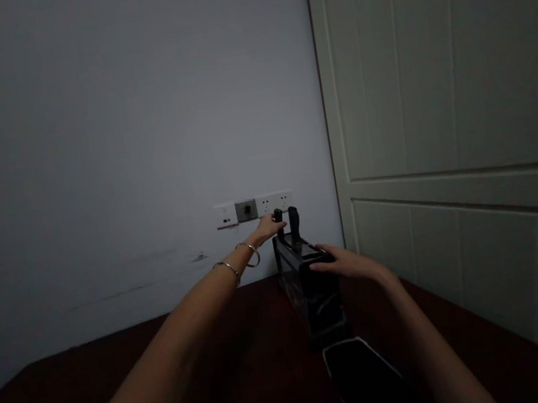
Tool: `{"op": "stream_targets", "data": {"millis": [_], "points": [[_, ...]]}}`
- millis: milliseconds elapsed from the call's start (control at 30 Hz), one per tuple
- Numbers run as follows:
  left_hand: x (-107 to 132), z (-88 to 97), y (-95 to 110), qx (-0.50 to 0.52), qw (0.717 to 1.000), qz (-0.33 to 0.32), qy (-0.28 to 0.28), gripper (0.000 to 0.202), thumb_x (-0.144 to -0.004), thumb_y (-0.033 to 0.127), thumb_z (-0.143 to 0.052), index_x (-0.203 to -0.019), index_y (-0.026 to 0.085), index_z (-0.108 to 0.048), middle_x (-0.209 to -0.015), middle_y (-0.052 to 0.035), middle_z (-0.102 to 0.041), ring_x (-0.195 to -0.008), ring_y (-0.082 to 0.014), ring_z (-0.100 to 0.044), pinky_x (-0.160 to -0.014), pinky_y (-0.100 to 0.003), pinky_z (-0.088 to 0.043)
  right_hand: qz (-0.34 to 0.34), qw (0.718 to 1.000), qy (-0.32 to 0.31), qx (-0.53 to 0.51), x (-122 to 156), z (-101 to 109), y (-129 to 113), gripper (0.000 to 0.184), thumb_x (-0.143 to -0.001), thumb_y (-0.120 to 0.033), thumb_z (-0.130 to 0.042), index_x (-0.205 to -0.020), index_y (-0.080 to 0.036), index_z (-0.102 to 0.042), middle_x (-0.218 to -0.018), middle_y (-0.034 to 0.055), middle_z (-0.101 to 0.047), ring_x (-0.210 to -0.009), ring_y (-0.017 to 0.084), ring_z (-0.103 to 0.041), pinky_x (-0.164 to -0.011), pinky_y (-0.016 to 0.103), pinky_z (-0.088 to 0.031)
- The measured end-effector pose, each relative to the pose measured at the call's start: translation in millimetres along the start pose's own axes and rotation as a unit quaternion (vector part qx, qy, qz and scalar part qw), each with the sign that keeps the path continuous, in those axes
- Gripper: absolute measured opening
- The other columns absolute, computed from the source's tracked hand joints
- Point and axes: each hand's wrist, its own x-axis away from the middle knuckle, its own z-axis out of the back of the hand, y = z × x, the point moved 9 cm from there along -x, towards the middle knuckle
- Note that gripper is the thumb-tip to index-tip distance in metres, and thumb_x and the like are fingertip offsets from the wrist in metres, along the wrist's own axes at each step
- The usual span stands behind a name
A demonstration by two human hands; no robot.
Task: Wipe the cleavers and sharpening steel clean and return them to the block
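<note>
A tall, narrow black box (pixel 294 282), which looks like a knife block, stands on the dark red surface near the wall. Two upright black handles rise from its top at the far end. My left hand (pixel 269 227), with two bangles on the wrist, reaches to the left handle (pixel 279 227) and its fingers are closed on it. The right handle (pixel 295 224) stands free beside it. On the near end of the box, my right hand (pixel 341 262) grips the top edge, thumb on the near face and fingers along the right side. Dim light hides what lies inside the box.
Wall sockets (pixel 274 202) and a metal-framed switch plate (pixel 247 210) sit low on the pale wall just behind. A white panelled door (pixel 451 201) stands close on the right. A dark flat thing with a pale edge (pixel 364 379) lies in front of the box.
</note>
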Motion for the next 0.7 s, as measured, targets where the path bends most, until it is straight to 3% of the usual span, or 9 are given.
{"op": "stream_targets", "data": {"millis": [133, 500, 700], "points": [[2, -2.5, -3, -0.007, 1.0, 0.022, -0.003, 0.025, -0.084, 0.029, -0.053, -0.104, 0.013, -0.056, -0.103, -0.0064, -0.058, -0.089, -0.0171, -0.058, -0.077, -0.037, -0.049, 0.0, 1.0, -0.007, -0.006, -1, -1, 1, 0.086, -0.067, -0.059, -0.06, -0.134, -0.01, -0.035, -0.129, 0.0158, -0.051, -0.115, 0.027, -0.049, -0.098, 0.039, -0.038], [1, -4.0, -7, 0.0, 0.998, 0.058, -0.012, 0.03, -0.085, 0.031, -0.052, -0.11, 0.014, -0.052, -0.109, -0.0076, -0.055, -0.092, -0.0185, -0.057, -0.078, -0.038, -0.049, -0.003, 1.0, 0.001, -0.005, 1, 0, 0, 0.087, -0.067, -0.06, -0.059, -0.135, -0.01, -0.034, -0.128, 0.0156, -0.051, -0.117, 0.027, -0.048, -0.099, 0.039, -0.038], [-1, -4.9, -11, 0.011, 0.997, 0.071, -0.009, 0.031, -0.086, 0.031, -0.051, -0.112, 0.014, -0.052, -0.11, -0.008, -0.055, -0.094, -0.0188, -0.056, -0.079, -0.039, -0.049, 0.013, 1.0, -0.004, -0.009, 5, 0, -9, 0.075, -0.07, -0.055, -0.06, -0.129, -0.012, -0.043, -0.125, 0.0134, -0.054, -0.114, 0.027, -0.051, -0.098, 0.039, -0.039]]}}
